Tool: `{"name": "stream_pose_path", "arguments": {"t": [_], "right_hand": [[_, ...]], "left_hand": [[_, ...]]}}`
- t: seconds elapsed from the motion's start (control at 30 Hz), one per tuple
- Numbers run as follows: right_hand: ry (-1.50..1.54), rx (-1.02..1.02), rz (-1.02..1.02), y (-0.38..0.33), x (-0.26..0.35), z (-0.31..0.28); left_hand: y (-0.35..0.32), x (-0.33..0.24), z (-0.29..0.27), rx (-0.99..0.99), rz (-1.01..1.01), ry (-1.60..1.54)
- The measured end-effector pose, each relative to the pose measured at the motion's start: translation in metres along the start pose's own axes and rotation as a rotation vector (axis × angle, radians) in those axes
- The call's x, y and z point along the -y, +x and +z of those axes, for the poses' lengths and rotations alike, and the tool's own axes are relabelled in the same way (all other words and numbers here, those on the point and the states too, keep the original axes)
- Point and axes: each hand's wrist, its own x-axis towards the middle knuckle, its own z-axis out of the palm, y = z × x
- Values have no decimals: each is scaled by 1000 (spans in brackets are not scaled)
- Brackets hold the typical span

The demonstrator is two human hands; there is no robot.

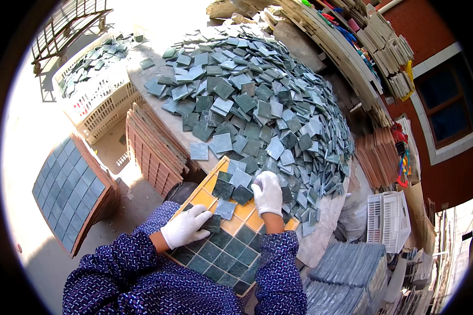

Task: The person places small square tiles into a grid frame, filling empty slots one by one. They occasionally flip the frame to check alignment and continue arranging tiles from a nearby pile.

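A yellow gridded frame [209,185] lies tilted before me, with dark green square tiles [228,252] filling the cells at its near end. My left hand [186,227], in a white glove, closes its thumb and fingers on a dark green stone tile [212,223] over the frame. Several loose tiles [240,178] rest across the frame's far part, some overlapping. My right hand [268,193], also gloved in white, is above the frame's right side by the pile, its fingers curled. What its fingers hold, if anything, is hidden.
A big heap of stone tiles [247,100] covers the worktable [152,94] ahead. At left are a filled tile panel [68,184], stacked brown frames [152,149] and a cream crate [108,110]. At right stand a white basket [389,220] and stacked grey tile sheets [347,268].
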Motion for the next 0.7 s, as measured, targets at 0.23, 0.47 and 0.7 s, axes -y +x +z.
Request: {"name": "stream_pose_path", "arguments": {"t": [0.23, 0.47, 0.7], "right_hand": [[47, -136, -186, -18, -23, -1], [56, 123, 245, -22, 2, 12], [401, -8, 160, -44, -40, -18]], "left_hand": [[4, 1, 2, -2, 12, -27], [5, -2, 0, 17, 6, -16], [-2, -4, -1, 76, 123, -3]]}}
